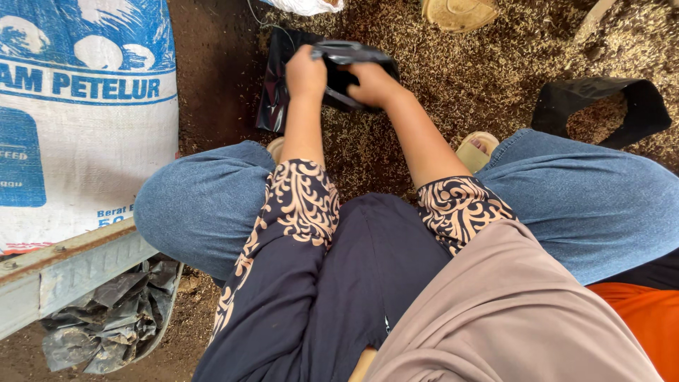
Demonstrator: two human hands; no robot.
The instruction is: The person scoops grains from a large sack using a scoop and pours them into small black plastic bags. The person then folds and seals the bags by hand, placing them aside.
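The black bag (339, 74) sat at the upper middle of the frame, held off the husk-strewn floor (495, 92) between both hands. It was thin, glossy plastic, crumpled, its top edge bunched and folded over the knuckles; a flatter part of it hung down at the left. The left hand (305, 73) was closed in a fist on the bag's upper left edge. The right hand (371, 85) was curled shut on the edge just beside it, fingers tucked into the plastic. To do this well, I judged the two grips had to stay on opposite sides of the rim and pull apart evenly, since such film clings and tears easily. Jeans-clad knees (205, 205) framed the arms. A white-and-blue sack (85, 120) filled the upper left; another black bag lay open at the upper right (601, 106).
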